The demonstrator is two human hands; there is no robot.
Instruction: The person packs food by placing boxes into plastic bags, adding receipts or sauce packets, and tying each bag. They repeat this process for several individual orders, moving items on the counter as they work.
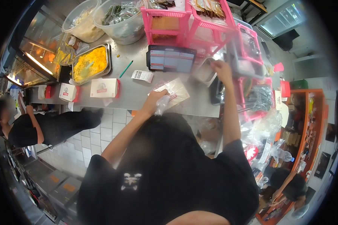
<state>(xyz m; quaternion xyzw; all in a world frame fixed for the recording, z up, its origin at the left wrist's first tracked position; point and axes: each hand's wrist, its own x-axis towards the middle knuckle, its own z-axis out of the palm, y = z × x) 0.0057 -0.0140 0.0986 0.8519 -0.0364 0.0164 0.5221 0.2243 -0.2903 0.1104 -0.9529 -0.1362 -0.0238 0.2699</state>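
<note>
My left hand (156,102) is closed on a clear plastic bag (162,105) at the counter's front edge. Against that hand lies a flat cream-coloured packet (178,92) with red print. Out to the right, my right hand (222,71) hovers over a pale open container (205,73), beside the tablet (171,58). Its fingers are curled together, slightly blurred; whatever they hold is too small to make out. A white printed slip (142,76) rests left of the packet.
Boxes (104,88), a green pen (126,69) and a metal tray of yellow food (91,64) occupy the counter's left. Pink racks (166,15) and plastic tubs (120,22) stand behind. A co-worker (30,125) is at left, another person (287,183) at lower right.
</note>
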